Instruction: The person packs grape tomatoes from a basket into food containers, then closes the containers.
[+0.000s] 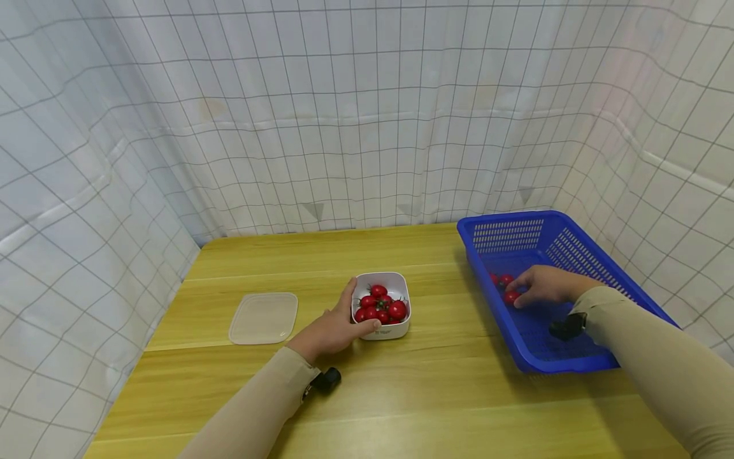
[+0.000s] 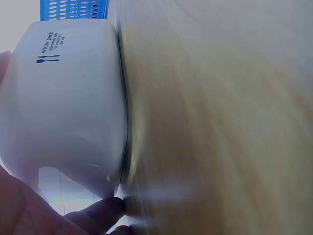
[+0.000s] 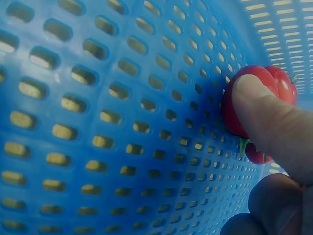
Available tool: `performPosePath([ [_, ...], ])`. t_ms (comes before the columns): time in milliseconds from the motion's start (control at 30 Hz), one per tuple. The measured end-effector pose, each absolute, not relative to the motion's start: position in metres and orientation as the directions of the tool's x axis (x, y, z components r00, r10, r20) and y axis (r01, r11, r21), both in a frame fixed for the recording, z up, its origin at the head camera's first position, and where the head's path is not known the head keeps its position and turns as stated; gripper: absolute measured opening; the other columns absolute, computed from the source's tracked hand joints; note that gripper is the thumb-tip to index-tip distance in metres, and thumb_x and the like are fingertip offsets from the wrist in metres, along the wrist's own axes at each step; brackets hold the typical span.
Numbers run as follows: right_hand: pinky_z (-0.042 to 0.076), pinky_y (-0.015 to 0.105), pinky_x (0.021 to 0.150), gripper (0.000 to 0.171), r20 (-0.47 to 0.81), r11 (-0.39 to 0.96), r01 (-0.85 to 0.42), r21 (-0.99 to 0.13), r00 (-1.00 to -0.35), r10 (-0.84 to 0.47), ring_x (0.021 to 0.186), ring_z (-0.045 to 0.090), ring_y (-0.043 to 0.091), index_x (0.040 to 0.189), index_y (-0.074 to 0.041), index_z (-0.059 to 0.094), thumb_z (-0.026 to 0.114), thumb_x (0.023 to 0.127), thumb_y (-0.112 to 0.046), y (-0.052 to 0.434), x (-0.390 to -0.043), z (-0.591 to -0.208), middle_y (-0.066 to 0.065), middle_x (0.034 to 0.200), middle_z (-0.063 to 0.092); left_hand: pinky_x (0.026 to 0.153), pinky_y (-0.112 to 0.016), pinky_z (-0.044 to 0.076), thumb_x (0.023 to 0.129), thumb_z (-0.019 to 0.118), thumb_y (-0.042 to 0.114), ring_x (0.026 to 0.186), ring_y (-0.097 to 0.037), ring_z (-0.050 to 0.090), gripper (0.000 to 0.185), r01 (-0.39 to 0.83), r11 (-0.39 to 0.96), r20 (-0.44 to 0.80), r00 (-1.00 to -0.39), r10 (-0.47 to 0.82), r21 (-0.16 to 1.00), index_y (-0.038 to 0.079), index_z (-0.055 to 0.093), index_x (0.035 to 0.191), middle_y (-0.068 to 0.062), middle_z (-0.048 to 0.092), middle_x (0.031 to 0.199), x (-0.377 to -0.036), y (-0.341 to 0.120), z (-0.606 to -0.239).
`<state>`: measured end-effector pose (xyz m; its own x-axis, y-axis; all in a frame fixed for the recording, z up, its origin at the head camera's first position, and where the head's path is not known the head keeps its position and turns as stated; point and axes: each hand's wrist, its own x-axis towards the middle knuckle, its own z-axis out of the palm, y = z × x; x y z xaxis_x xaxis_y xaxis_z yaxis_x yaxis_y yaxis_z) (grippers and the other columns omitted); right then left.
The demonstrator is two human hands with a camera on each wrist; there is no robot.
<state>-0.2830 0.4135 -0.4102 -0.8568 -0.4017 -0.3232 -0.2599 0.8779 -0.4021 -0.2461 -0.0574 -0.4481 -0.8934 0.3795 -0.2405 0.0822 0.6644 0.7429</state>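
Observation:
A white square container [image 1: 395,331] of several red cherry tomatoes [image 1: 381,305] stands mid-table. My left hand [image 1: 360,311] grips its left side, thumb by the rim and fingers [image 2: 98,213] curled under its front wall [image 2: 63,98]. My right hand [image 1: 518,294] is inside the blue basket [image 1: 573,245] at the right. One finger [image 3: 274,127] lies on a cherry tomato [image 3: 244,110] on the basket floor. The thumb sits below it, apart from that tomato. A second tomato [image 1: 505,279] lies just beyond the hand.
A clear plastic lid [image 1: 264,317] lies flat on the wooden table [image 1: 436,395], left of the container. White gridded curtains enclose the table at the back and on both sides. The basket's perforated floor [image 3: 122,122] is otherwise bare.

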Motion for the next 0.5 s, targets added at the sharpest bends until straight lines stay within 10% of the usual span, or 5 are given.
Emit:
performPosePath([
  [500, 0.057, 0.050, 0.091, 0.038, -0.277, 0.876, -0.319, -0.361, -0.861, -0.427, 0.105, 0.069, 0.025, 0.120, -0.008, 0.079, 0.082, 0.089, -0.031, 0.4158, -0.2850, -0.4018, 0.013, 0.117, 0.077, 0.129, -0.069, 0.003, 0.093, 0.068, 0.062, 0.154, -0.058, 0.027, 0.113, 0.081, 0.664, -0.238, -0.896, 0.376, 0.744, 0.026, -0.006, 0.171, -0.017, 0.024, 0.174, -0.2458, -0.0584, -0.4485],
])
